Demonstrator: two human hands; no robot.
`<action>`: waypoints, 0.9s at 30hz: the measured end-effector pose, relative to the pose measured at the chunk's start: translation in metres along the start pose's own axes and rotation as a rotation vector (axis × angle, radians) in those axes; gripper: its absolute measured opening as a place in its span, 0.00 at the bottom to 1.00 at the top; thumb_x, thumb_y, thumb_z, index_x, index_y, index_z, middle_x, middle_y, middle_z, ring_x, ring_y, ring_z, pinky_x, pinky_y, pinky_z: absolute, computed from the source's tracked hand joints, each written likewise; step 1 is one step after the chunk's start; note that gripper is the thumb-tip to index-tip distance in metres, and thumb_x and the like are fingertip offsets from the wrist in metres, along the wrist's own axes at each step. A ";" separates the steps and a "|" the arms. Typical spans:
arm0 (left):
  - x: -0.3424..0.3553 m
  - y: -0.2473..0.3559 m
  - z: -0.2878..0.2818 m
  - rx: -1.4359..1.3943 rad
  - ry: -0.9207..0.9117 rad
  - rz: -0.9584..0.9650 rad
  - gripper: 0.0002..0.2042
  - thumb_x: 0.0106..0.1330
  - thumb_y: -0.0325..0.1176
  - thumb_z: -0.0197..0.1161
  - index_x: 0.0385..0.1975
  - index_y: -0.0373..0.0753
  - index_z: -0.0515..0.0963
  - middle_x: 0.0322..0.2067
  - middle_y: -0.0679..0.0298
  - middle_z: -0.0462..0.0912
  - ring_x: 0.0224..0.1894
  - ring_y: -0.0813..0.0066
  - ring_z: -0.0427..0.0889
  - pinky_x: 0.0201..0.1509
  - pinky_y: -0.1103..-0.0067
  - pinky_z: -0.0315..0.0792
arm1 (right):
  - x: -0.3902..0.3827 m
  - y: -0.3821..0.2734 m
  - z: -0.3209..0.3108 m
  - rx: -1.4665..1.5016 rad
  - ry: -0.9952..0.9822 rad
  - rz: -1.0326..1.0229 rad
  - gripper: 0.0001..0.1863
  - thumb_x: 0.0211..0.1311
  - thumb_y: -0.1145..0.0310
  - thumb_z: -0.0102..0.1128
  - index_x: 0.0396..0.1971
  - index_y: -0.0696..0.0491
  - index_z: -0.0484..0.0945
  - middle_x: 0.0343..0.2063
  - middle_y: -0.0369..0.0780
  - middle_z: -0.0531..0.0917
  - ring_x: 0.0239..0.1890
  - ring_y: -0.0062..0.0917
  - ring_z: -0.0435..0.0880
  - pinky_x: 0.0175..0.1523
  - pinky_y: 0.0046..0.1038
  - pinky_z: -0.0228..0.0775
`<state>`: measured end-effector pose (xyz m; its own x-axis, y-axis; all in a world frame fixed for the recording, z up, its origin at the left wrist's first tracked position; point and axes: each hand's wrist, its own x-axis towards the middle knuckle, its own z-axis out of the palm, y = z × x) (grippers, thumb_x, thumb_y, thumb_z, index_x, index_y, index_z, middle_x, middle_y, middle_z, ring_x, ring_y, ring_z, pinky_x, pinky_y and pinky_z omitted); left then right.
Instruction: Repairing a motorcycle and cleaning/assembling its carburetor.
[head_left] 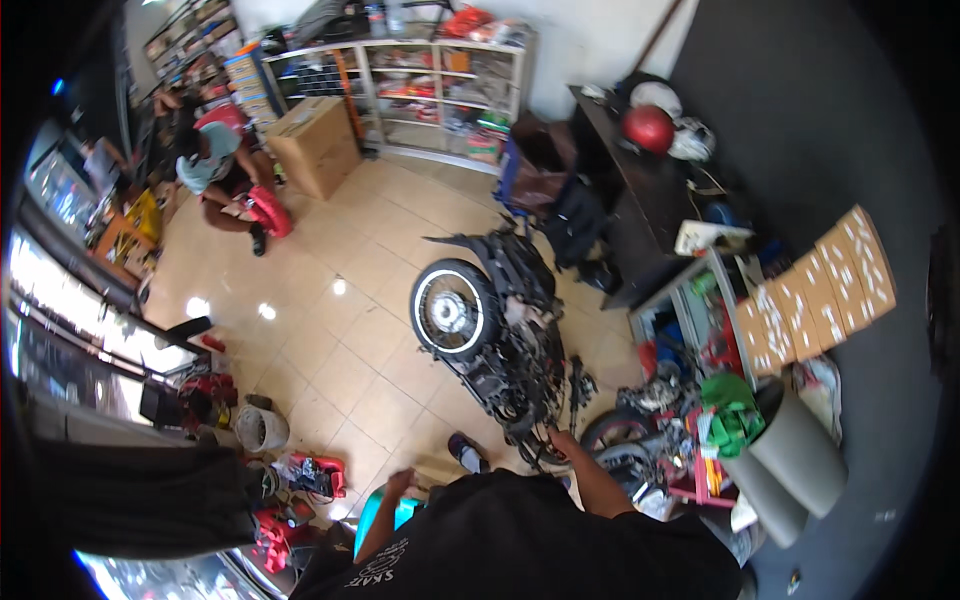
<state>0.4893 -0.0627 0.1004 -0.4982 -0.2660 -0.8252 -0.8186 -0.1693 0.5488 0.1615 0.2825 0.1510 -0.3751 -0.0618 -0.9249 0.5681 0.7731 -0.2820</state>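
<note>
Clerk: Clock centred on the view, 12 furthest ahead. Nearest entry?
Keeper: One black shirt [530, 535], worn, at 6 o'clock. One left hand [402, 482], at 7, forearm crossing a teal item [370, 520], kind unclear.
Clerk: Left fingers?
Keeper: Too small to read; cannot tell whether clenched or released.
Clerk: Next?
Keeper: One right hand [557, 438], at 5, by the near end of a motorcycle [510, 340]. Whether its fingers grasp a part, cannot tell.
Clerk: Motorcycle, particulars?
Keeper: Dark, partly stripped, over the tiled floor [310, 335]; lies mid-view, running from 12 to 5. Wheel [449, 311] with pale rim on its left flank.
Clerk: Nearby stock?
Keeper: Dark shoe [460, 447], at 6. Pale bucket [262, 428], at 8. Second motorcycle [625, 455], at 4, with a green bag [730, 415] and grey rolls [795, 440] beyond it.
Clerk: Further off?
Keeper: Brown cardboard sheet [820, 295], white-marked, at 3. Dark counter [638, 205], between 1 and 2, bearing a red helmet [648, 130].
Clerk: Furthest?
Keeper: Co-worker [208, 160], crouched at 10, handling a red part [270, 212]. Cardboard box [320, 155], between 10 and 11. Glazed cabinet [445, 90], stocked, near 12.
</note>
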 end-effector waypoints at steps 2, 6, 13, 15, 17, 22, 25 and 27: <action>-0.014 -0.055 0.004 0.238 0.102 0.245 0.16 0.62 0.44 0.52 0.41 0.39 0.74 0.30 0.65 0.81 0.27 0.75 0.79 0.25 0.76 0.71 | 0.000 -0.036 0.007 -0.038 0.037 0.044 0.28 0.66 0.45 0.39 0.31 0.60 0.73 0.20 0.43 0.73 0.19 0.28 0.69 0.28 0.40 0.66; -0.051 -0.125 0.008 0.004 0.131 -0.165 0.16 0.61 0.44 0.52 0.43 0.40 0.74 0.31 0.65 0.81 0.28 0.75 0.79 0.26 0.75 0.71 | 0.007 -0.093 0.031 -0.088 -0.032 -0.015 0.27 0.68 0.48 0.37 0.31 0.59 0.72 0.21 0.43 0.71 0.20 0.28 0.68 0.28 0.40 0.65; -0.088 -0.134 0.018 -0.196 0.200 -0.314 0.17 0.61 0.43 0.53 0.45 0.42 0.73 0.32 0.64 0.81 0.29 0.74 0.80 0.28 0.74 0.71 | 0.036 -0.130 0.075 -0.198 -0.140 -0.014 0.23 0.61 0.48 0.49 0.25 0.57 0.71 0.17 0.40 0.70 0.17 0.29 0.68 0.31 0.40 0.69; -0.086 -0.126 0.014 -0.219 0.209 -0.301 0.17 0.61 0.43 0.54 0.46 0.42 0.73 0.33 0.64 0.81 0.29 0.74 0.80 0.28 0.74 0.72 | 0.041 -0.135 0.085 -0.189 -0.150 0.028 0.22 0.61 0.50 0.48 0.25 0.57 0.71 0.16 0.40 0.70 0.17 0.28 0.68 0.34 0.40 0.70; -0.079 -0.112 0.003 -0.238 0.216 -0.269 0.17 0.61 0.43 0.54 0.47 0.43 0.73 0.33 0.64 0.81 0.30 0.74 0.80 0.29 0.74 0.72 | 0.043 -0.143 0.095 -0.240 -0.107 0.124 0.22 0.62 0.48 0.44 0.25 0.53 0.73 0.14 0.39 0.68 0.15 0.26 0.67 0.25 0.39 0.65; -0.034 -0.030 -0.057 -0.327 0.252 -0.097 0.18 0.61 0.43 0.55 0.49 0.44 0.72 0.34 0.64 0.81 0.31 0.74 0.80 0.30 0.73 0.72 | 0.053 -0.179 0.111 -0.241 -0.123 0.133 0.24 0.60 0.46 0.42 0.30 0.54 0.72 0.10 0.35 0.64 0.12 0.25 0.61 0.28 0.37 0.61; -0.003 0.038 -0.113 -0.586 0.218 -0.177 0.19 0.61 0.43 0.55 0.50 0.44 0.71 0.36 0.63 0.81 0.32 0.74 0.80 0.30 0.74 0.71 | 0.074 -0.212 0.117 -0.325 -0.205 0.082 0.24 0.60 0.46 0.42 0.30 0.54 0.73 0.07 0.34 0.61 0.10 0.24 0.59 0.25 0.34 0.60; 0.020 0.080 -0.158 -0.579 0.227 -0.082 0.20 0.61 0.44 0.55 0.50 0.42 0.71 0.38 0.61 0.81 0.34 0.71 0.80 0.34 0.72 0.71 | 0.096 -0.237 0.122 -0.352 -0.240 0.070 0.23 0.59 0.47 0.45 0.30 0.53 0.75 0.07 0.34 0.61 0.09 0.23 0.59 0.20 0.31 0.57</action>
<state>0.4588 -0.2313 0.1489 -0.3154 -0.4146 -0.8536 -0.5324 -0.6673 0.5208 0.0802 0.0160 0.0977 -0.1398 -0.1144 -0.9836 0.2863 0.9462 -0.1507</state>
